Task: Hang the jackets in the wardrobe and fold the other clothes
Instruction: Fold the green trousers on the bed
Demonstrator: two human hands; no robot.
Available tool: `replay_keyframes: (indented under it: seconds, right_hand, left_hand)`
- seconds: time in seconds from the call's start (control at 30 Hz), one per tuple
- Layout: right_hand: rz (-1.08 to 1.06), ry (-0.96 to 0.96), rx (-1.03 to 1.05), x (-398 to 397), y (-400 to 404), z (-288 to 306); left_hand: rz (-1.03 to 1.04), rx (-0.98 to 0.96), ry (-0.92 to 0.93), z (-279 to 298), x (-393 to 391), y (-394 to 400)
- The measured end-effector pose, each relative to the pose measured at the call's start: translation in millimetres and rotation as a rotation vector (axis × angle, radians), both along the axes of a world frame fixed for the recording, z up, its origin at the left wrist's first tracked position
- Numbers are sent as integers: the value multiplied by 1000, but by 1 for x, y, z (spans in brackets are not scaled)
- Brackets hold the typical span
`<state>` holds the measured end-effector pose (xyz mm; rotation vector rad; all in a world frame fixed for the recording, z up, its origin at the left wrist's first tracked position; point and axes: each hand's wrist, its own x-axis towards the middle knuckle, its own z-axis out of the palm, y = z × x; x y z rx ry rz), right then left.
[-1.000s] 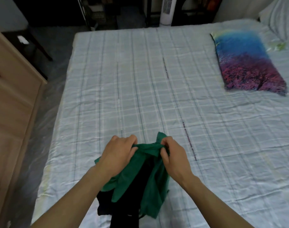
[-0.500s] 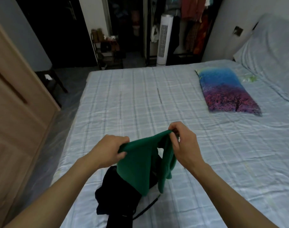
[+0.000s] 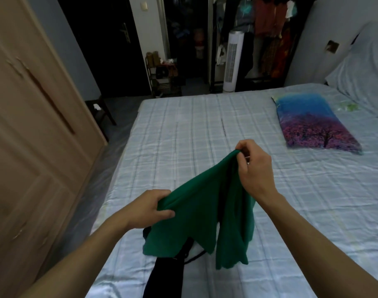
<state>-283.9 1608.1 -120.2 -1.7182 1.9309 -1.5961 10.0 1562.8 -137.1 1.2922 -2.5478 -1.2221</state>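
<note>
A green garment (image 3: 207,214) hangs in the air above the near edge of the bed (image 3: 183,134). My left hand (image 3: 150,208) grips its lower left edge. Higher and farther out, my right hand (image 3: 253,168) pinches its top corner. Under the green cloth a dark garment (image 3: 166,274) lies crumpled on the sheet, partly hidden, with a thin black strap curling to the right. A wooden wardrobe (image 3: 28,147) stands shut along the left.
A blue and purple pillow (image 3: 312,123) lies at the bed's right, with a pale pillow (image 3: 360,67) behind it. Beyond the bed stand a white tower fan (image 3: 232,61), an open rack of hanging clothes (image 3: 269,29) and a small shelf (image 3: 164,76). A dark stool (image 3: 99,108) stands by the wardrobe.
Both hands have lifted the green garment off the dark one and drawn it apart, the right hand rising higher. The view has tilted up to show the far room.
</note>
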Motion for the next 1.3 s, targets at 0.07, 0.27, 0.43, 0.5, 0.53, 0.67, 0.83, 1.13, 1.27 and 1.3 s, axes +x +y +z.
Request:
replay_keyframes:
  seconds: [0.07,0.27,0.43,0.5,0.53,0.67,0.83,1.13,1.27,1.3]
  right_hand:
    - [-5,-6,-15,3,2,4]
    - [-31,35,17,27,5,7]
    - [42,137,187,74,1,-16]
    - [98,166,256,97,3,-24]
    - [129,173,262,108,6,-27]
    - [289,75,254,158,33,-20]
    - [368,-77,317,196,72,0]
    - [207,-18,310,207,76,-6]
    - [168,-167,204,202,67,17]
    - [165,-189,191,201,64,24]
  left_hand:
    - [-2,55,-38,2,12,7]
    - [-33,137,46,20,36,24]
    - [88,85,213,47,45,29]
    - [203,59,254,55,46,29]
    - [270,67,276,57,47,30]
    - [525,183,372,58,51,30]
    - [732,409,579,65,50,29]
    - [798,479,817,88,59,27]
    - [725,552,914,95,76,32]
    - [671,567,920,97,79,36]
